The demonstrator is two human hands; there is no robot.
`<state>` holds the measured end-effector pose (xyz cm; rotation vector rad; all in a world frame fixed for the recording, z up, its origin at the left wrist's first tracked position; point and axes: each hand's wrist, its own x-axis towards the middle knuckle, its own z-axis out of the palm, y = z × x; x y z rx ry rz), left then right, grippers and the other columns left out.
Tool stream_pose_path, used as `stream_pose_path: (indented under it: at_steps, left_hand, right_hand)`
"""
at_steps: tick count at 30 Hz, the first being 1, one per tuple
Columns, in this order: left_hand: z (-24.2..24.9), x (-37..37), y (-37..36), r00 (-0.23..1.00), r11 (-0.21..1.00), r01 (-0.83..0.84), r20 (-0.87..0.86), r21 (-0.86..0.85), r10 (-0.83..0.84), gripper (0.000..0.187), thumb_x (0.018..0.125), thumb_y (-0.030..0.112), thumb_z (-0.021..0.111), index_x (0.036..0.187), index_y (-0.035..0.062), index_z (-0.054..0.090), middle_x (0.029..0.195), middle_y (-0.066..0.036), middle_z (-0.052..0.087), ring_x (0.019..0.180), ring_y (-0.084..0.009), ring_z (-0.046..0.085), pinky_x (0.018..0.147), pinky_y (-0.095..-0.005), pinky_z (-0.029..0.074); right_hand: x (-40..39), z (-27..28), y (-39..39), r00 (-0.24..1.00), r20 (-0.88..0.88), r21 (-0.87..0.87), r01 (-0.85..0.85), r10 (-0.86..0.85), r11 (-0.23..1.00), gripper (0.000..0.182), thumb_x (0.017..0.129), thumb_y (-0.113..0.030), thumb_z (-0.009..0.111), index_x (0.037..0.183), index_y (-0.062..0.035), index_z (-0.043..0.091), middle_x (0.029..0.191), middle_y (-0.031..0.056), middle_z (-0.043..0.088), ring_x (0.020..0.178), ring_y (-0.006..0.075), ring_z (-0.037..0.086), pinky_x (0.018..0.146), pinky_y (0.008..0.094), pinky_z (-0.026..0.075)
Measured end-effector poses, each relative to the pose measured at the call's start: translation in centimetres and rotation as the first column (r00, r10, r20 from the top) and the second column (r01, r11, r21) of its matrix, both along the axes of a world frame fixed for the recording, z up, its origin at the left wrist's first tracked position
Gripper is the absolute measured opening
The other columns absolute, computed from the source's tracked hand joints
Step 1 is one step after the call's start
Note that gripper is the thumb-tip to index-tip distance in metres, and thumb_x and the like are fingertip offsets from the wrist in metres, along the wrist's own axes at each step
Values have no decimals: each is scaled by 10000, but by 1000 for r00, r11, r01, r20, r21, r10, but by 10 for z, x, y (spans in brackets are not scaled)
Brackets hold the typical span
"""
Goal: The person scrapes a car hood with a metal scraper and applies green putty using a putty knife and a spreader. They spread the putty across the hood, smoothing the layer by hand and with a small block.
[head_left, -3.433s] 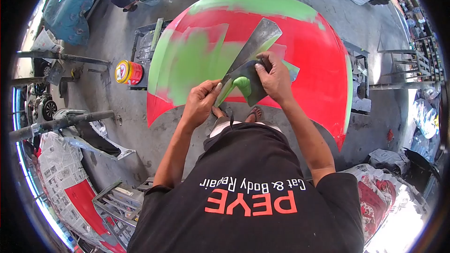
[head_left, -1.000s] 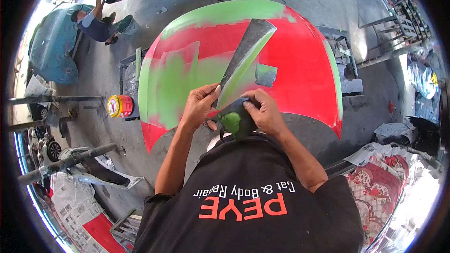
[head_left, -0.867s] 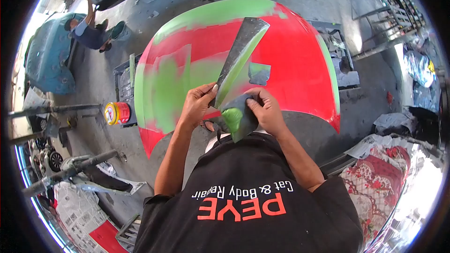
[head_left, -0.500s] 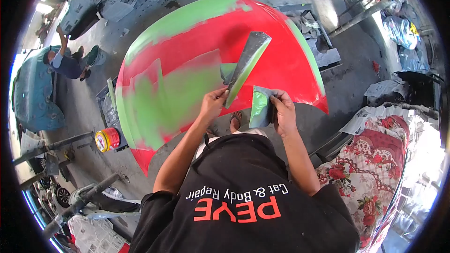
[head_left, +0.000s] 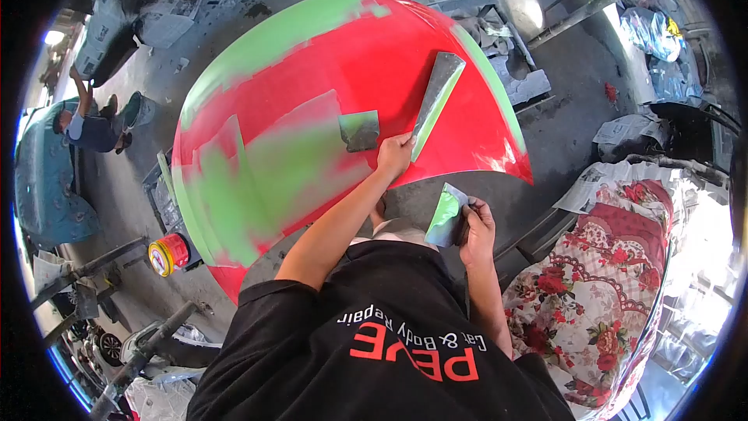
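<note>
A red car hood [head_left: 389,47] with large light-green patches lies in front of me. My left hand [head_left: 396,154] is closed on the lower end of a long, tapered dark strip [head_left: 439,97] with a bright green edge, slanting up over the hood. Lower down, near my waist, my right hand [head_left: 477,232] pinches a small grey, flat piece [head_left: 447,217] smeared with glossy green paste; its exact kind is not clear. On the hood, left of the strip, rests a squarish grey piece [head_left: 360,131] with a green upper part.
A red and yellow can [head_left: 168,254] stands on the floor by the hood's left corner. Floral cloth [head_left: 580,296] covers something at my right. At far left, another person [head_left: 95,129] crouches beside a bucket [head_left: 140,109]. Metal frames [head_left: 576,19] stand at upper right.
My left hand has moved up and right over the hood with the strip. My right hand has dropped lower with the green-smeared piece. The squarish piece on the hood is now uncovered.
</note>
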<state>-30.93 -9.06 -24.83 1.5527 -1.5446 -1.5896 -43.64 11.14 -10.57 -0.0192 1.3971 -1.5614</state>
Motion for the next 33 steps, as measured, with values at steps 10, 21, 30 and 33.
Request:
stream_pose_path:
  at_steps: [10, 21, 30, 33]
  left_hand:
    - [9, -16, -4, 962, 984, 105, 265, -141, -65, 311, 959, 282, 640, 1215, 124, 718, 1114, -180, 721, 1046, -377, 685, 883, -493, 530]
    - [22, -14, 7, 958, 965, 95, 285, -245, -22, 294, 903, 144, 604, 1166, 47, 696, 1080, -236, 651, 1043, -440, 642, 923, -512, 528]
    - [120, 56, 15, 993, 949, 115, -12, 294, -117, 391, 1048, 365, 522, 1237, 50, 658, 1137, -179, 621, 1006, -274, 645, 905, -414, 531]
    - [131, 80, 48, 658, 810, 31, -622, 586, 425, 441, 1091, 400, 444, 1326, 54, 583, 1186, -111, 610, 1033, -203, 606, 913, -394, 522]
  right_hand:
    - [-2, -16, 23, 997, -70, 28, -30, 32, 999, 166, 959, 28, 563, 1114, 1, 618, 1054, 48, 652, 985, 126, 593, 909, 270, 450]
    - [-12, -4, -20, 996, 14, -59, -88, 89, 994, 296, 952, 27, 482, 1240, -6, 539, 1183, 123, 622, 1099, 242, 620, 1014, 407, 498]
    - [4, 13, -82, 990, 63, -160, -117, 128, 980, 302, 933, -14, 570, 1219, -90, 511, 1201, 110, 616, 1103, 267, 618, 913, 462, 522]
    - [36, 12, -111, 978, 122, -193, -141, 166, 971, 342, 916, -11, 605, 1222, -136, 518, 1214, 83, 610, 1109, 265, 608, 919, 497, 504]
